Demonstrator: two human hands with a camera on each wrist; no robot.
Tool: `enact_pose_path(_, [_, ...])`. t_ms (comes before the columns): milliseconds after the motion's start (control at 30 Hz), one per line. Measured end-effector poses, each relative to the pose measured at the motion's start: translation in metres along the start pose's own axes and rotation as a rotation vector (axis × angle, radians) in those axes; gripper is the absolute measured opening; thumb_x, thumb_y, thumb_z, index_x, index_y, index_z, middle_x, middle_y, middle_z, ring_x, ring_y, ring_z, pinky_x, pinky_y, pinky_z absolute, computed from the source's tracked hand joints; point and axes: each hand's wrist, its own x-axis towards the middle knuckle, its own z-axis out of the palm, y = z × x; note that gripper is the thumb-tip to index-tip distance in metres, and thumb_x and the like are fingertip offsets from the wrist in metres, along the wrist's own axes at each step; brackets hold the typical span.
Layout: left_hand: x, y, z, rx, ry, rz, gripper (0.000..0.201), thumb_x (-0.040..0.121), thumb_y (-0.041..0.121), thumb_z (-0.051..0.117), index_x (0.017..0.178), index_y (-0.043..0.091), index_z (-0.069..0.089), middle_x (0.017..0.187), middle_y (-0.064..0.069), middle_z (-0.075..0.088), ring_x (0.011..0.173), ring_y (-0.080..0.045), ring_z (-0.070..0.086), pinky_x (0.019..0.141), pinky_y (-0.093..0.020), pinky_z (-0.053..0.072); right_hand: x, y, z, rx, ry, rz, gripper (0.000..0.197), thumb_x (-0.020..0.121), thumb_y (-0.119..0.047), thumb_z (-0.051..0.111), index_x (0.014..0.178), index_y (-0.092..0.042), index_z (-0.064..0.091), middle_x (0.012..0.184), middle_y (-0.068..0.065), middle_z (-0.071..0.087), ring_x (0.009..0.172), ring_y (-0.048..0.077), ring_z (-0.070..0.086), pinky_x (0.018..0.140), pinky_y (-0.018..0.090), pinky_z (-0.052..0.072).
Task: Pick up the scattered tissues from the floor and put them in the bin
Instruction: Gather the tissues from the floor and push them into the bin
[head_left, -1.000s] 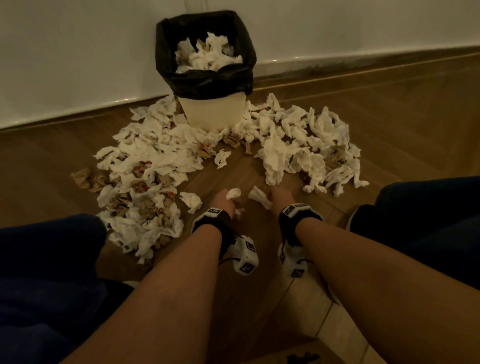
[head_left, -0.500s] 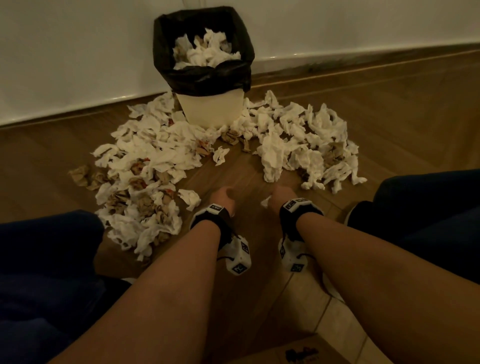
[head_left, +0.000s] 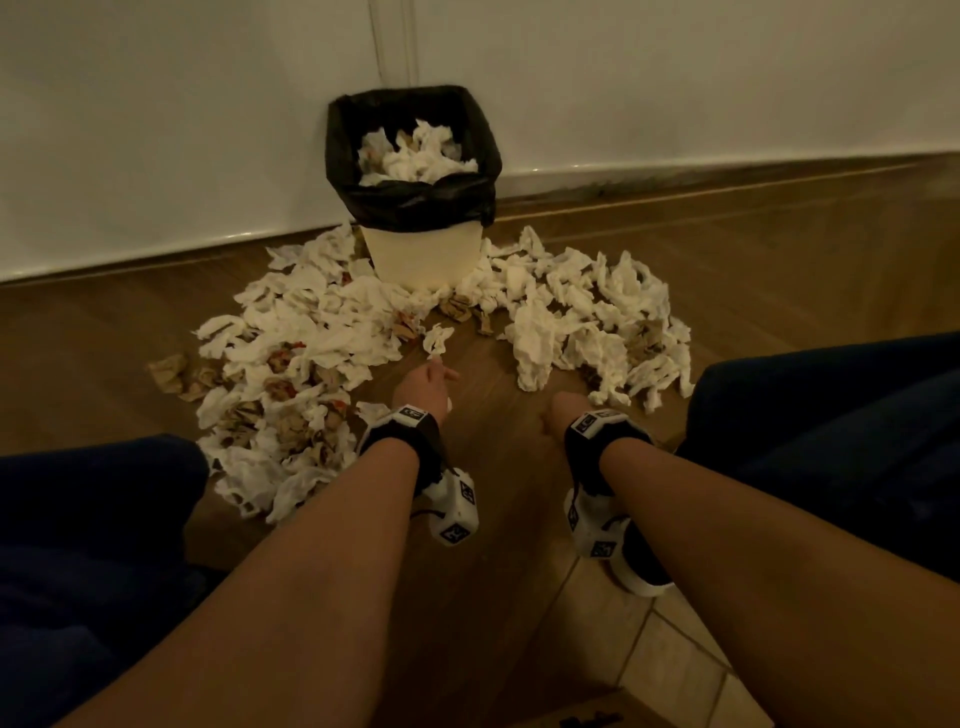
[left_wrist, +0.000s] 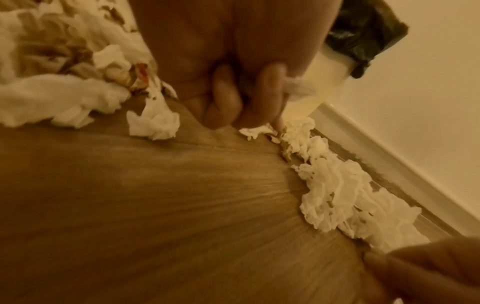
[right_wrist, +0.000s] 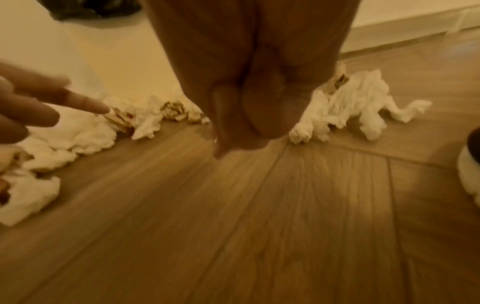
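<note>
L hand (head_left: 426, 382) at frame centre has some fingers curled on a small white tissue scrap (left_wrist: 296, 87), others reaching out; R hand (head_left: 558, 418) fisted, contents can't tell. Crumpled white/brown tissues (head_left: 322, 358) cover the wood floor mid-frame: light, soft, tear easily, so prob. best pinched at a bunched ridge. Cream bin w/ black liner (head_left: 415, 208), upper centre, looks nearly full of tissues.

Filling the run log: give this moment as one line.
left hand: grips tissue scrap, near lone tissue | right hand: fisted, contents hidden | bin: part-filled | loose tissues: many on floor
</note>
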Motion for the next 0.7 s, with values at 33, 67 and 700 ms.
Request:
enact_pose_path(33, [0.001, 0.005, -0.006, 0.032, 0.025, 0.025, 0.043, 0.102, 0.033, 0.02, 0.106, 0.02, 0.061, 0.097, -0.008, 0.056, 0.087, -0.025, 0.054, 0.07, -0.028, 0.038, -0.003, -0.003, -0.005, 0.006, 0.043, -0.024, 0.036, 0.1, -0.025, 0.037, 0.118, -0.002, 0.057, 0.122, 0.017, 0.058, 0.11, 0.032, 0.057, 0.083, 0.033, 0.043])
enact_pose_path(67, [0.003, 0.009, -0.011, 0.086, 0.054, 0.047, 0.042, 0.102, 0.033, 0.019, 0.108, 0.018, 0.058, 0.094, -0.004, 0.049, 0.087, -0.023, 0.05, 0.073, -0.028, 0.034, -0.005, -0.008, -0.011, -0.001, 0.088, -0.045, 0.04, 0.101, -0.029, 0.032, 0.121, -0.004, 0.056, 0.121, 0.016, 0.059, 0.108, 0.031, 0.057, 0.084, 0.033, 0.043])
enact_pose_path(700, [0.065, 0.112, -0.113, -0.028, 0.334, 0.368, 0.028, 0.095, 0.007, 0.038, 0.102, 0.015, 0.063, 0.123, -0.011, 0.052, 0.107, -0.028, 0.054, 0.088, -0.033, 0.042, 0.009, -0.147, -0.256, 0.526, 0.58, -0.333, 0.014, 0.09, -0.014, 0.055, 0.091, -0.013, 0.069, 0.096, 0.01, 0.068, 0.092, 0.024, 0.063, 0.083, 0.032, 0.052])
